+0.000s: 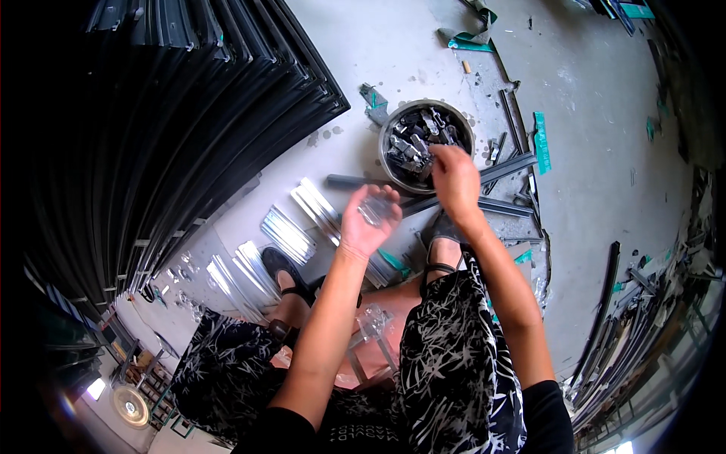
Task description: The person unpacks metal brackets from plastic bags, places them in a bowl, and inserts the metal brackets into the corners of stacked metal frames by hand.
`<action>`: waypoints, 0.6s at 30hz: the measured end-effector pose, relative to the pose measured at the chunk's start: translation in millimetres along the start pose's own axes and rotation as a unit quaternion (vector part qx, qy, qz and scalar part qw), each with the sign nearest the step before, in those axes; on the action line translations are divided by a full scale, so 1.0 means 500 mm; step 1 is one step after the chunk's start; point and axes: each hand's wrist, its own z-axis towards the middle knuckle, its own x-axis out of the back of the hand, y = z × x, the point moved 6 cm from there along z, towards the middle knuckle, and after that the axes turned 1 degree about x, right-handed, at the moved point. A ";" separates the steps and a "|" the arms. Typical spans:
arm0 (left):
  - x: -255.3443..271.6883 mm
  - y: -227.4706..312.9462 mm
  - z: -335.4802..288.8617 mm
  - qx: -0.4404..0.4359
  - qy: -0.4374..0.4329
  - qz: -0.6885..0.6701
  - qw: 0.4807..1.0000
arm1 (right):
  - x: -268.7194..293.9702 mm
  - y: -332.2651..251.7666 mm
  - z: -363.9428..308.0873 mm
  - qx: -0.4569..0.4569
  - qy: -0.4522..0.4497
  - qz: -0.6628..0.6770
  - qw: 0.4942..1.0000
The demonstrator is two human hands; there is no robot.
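Observation:
My left hand [361, 231] is turned palm up, its fingers curled round a small shiny, see-through piece [373, 211] whose kind I cannot make out. My right hand [457, 181] reaches over the near right rim of a round bucket [384, 151]. Its fingers are pinched together, and whatever may be between them is hidden. Black and silvery small parts [412, 146], some like brackets or clips, fill the bucket. Under and beside the bucket lie dark grey metal profiles [505, 168].
A tall stack of black frames [249, 83] leans at the left. Bundles of silvery strips [289, 233] lie near my feet. Green tape scraps [541, 144] and offcuts litter the floor. Long profiles [635, 333] are piled at the right.

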 end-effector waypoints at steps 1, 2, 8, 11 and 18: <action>0.002 0.001 0.000 0.001 0.001 0.000 1.000 | 0.009 0.017 0.012 -0.033 -0.003 -0.018 0.999; 0.003 0.004 0.000 0.002 0.001 -0.004 1.000 | 0.017 0.018 0.022 -0.049 0.001 -0.022 0.999; 0.008 -0.008 0.009 -0.009 0.022 0.019 1.000 | -0.060 -0.007 0.061 0.003 -0.091 -0.168 0.982; 0.006 -0.017 0.014 -0.003 0.021 0.029 0.999 | -0.076 -0.002 0.066 -0.015 -0.080 -0.161 0.984; 0.008 -0.015 0.014 -0.005 0.028 0.030 0.999 | 0.006 0.013 0.064 -0.077 0.006 0.035 0.996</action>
